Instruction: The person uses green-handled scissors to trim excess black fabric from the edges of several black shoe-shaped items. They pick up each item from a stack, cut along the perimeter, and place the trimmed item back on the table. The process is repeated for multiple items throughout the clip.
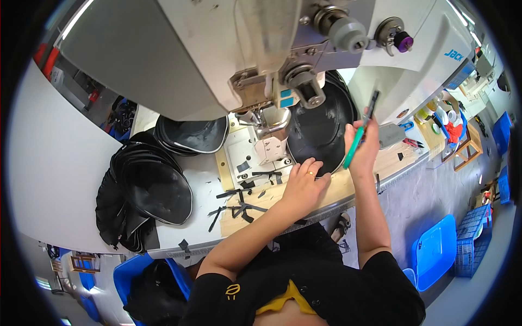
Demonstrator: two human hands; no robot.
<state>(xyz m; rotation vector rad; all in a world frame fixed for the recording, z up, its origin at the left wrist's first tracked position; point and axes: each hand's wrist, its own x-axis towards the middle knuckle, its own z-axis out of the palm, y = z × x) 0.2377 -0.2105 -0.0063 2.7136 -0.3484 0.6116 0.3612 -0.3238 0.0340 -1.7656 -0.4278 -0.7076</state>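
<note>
My right hand point(363, 149) is closed round a green-handled tool point(354, 145) with a narrow dark tip pointing up and away. The tool's exact kind is unclear. My left hand point(304, 185) lies with fingers stretched out at the near edge of a black moulded oval piece point(321, 127); a ring shows on one finger. That piece rests under the sewing machine's arm, just right of the metal presser foot and needle area point(272, 122). Several black strip scraps point(242, 206) lie on the wooden strip left of my left hand.
The sewing machine head point(228, 32) looms over the work. Stacked black oval pieces point(155, 190) stand at the left, with more point(196, 133) behind. Red-handled snips point(413, 143) lie near the table's right edge. Blue bins point(435, 252) stand on the floor.
</note>
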